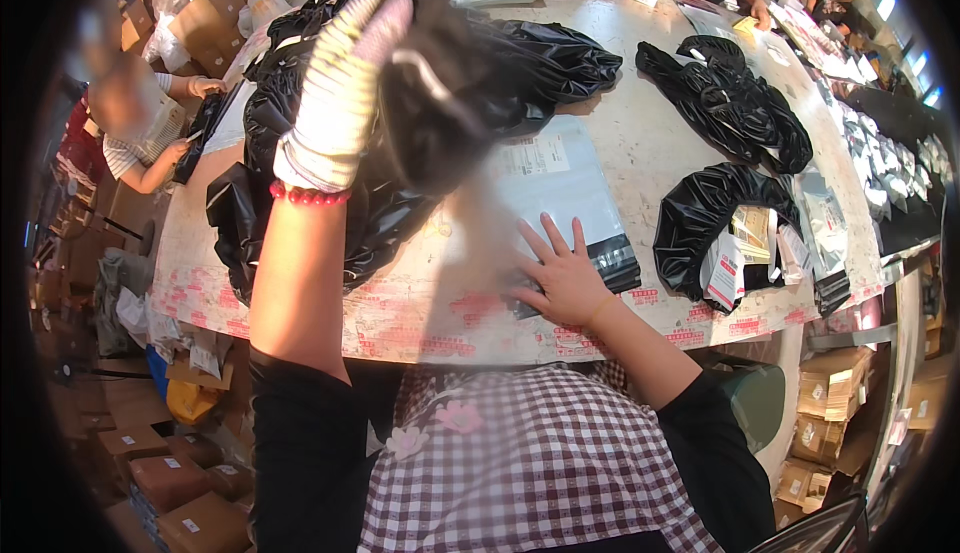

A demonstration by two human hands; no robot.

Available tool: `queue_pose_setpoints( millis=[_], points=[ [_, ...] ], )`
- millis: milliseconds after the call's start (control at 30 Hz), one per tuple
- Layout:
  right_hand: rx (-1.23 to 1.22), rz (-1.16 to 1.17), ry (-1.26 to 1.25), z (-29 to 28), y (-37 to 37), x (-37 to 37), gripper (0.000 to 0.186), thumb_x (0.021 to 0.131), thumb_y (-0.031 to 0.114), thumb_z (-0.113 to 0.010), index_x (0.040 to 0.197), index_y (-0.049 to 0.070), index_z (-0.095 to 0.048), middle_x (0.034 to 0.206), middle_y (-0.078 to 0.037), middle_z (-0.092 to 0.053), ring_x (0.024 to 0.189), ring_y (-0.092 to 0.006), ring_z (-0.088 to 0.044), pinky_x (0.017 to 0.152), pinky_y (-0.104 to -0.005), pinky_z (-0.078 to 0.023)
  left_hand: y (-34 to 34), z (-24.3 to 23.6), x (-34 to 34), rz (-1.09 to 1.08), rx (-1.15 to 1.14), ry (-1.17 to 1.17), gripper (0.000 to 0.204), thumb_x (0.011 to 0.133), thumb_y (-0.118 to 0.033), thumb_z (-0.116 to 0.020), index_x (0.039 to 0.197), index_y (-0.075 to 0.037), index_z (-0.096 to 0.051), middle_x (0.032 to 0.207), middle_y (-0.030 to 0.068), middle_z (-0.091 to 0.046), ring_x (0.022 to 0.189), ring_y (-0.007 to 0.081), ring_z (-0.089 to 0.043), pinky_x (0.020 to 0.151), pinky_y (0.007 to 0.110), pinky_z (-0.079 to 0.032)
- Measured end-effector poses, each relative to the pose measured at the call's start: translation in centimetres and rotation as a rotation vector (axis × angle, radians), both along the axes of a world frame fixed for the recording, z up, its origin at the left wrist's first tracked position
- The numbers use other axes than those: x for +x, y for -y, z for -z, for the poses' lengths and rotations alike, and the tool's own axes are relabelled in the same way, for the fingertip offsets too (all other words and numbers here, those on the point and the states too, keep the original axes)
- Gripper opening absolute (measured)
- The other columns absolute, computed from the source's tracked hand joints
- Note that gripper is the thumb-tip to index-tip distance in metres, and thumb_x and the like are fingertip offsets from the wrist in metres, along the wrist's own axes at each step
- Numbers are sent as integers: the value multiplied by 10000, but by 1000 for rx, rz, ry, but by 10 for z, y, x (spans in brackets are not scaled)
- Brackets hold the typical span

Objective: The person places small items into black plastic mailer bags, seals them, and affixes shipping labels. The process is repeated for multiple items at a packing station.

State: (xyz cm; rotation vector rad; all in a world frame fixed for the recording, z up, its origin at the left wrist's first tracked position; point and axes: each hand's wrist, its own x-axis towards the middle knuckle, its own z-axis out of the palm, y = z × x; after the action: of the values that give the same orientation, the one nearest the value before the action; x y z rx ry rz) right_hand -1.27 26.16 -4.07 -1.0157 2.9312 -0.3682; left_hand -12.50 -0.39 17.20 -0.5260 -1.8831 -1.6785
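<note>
Okay, so the plastic bag stack point(565, 188) sits on the table point(500, 338) right under the bare right hand point(565, 278), fingers spread over its near end; long side runs away from the person, far end leaning left. Gloved left hand point(345, 83) is farther off, up and left, beside a blurry black bundle point(430, 103). Can't tell if it's pinching that.

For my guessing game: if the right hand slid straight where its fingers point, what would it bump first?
The right hand, over pale plastic bags, would probably meet the black plastic bundle, though depth is unclear.
</note>
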Motion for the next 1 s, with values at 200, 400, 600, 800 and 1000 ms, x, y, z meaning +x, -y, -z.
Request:
queue_pose_setpoints(
  millis=[200,400,600,800,1000],
  points=[
    [-69,2,-75,14,-8,-2,650,994,562,-574,1557,250,-481,1673,-132,-349,1577,-408,-218,1244,-696,-87,-42,-6,33,-23,463,-152,364,1064,-189,-622,1389,-29,-586,1245,115,-648,1061,188,-669,910,313,-572],
    [-48,-19,24,-2,-4,0,672,987,541,-582,1516,132,-517,1642,-168,-384,1570,-393,-237,1267,-644,-104,-46,151,115,-169,82,188,324,1040,-75,-624,1354,-21,-570,1246,59,-650,1061,122,-619,908,262,-523],
    [-374,272,223,-31,-61,50,204,848,47,-632,1031,8,-715,1099,-176,-718,983,-338,-710,845,-423,-561,-33,189,181,525,-557,432,354,990,-126,-681,1325,-37,-609,1368,191,-606,1210,306,-631,1007,415,-527],
    [-662,267,-429,-63,-66,49,229,773,-48,-629,987,18,-682,963,-133,-663,828,-276,-649,758,-359,-532,-19,155,139,146,-417,656,154,929,-122,-722,1020,0,-745,853,136,-719,795,209,-704,678,362,-573],
    [-276,144,-133,-18,-39,42,344,743,84,-751,1060,18,-634,1149,-168,-615,1062,-363,-617,931,-429,-516,-38,219,61,-32,-567,404,425,772,-90,-837,1144,-61,-633,1152,141,-632,1072,299,-651,917,376,-548]
  ],
)
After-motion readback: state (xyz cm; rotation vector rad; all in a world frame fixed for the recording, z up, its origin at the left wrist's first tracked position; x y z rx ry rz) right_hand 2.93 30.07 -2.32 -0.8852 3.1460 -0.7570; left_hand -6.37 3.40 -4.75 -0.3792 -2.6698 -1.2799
